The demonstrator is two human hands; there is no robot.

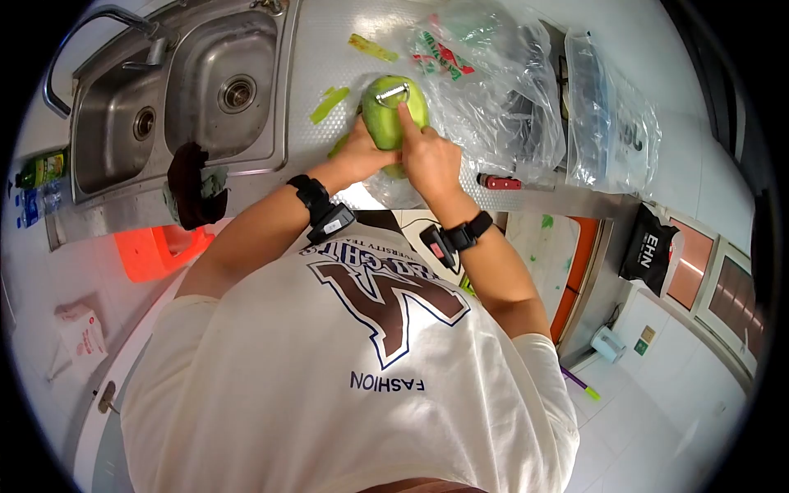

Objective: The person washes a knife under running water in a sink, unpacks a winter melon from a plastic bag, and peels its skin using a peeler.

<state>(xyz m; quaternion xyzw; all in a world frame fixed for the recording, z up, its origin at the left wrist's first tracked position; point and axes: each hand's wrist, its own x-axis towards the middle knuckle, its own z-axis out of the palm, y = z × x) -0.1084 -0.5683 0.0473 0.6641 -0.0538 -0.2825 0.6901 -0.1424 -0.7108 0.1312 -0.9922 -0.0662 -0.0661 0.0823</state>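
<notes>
One green fruit (pixel 395 123) between two hands, one peeler (pixel 393 94) on it.
The left hand (pixel 359 153) grips the fruit's side; the right hand (pixel 431 161) is curled around the peeler, index finger extended. Left of the grip: at least two peel strips (pixel 329 105), then two basins (pixel 226 78); right, bulky clear bags (pixel 497 99), contents unclear.

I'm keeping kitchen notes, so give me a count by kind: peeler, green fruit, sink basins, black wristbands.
Peeler: 1
Green fruit: 1
Sink basins: 2
Black wristbands: 2
Total: 6
</notes>
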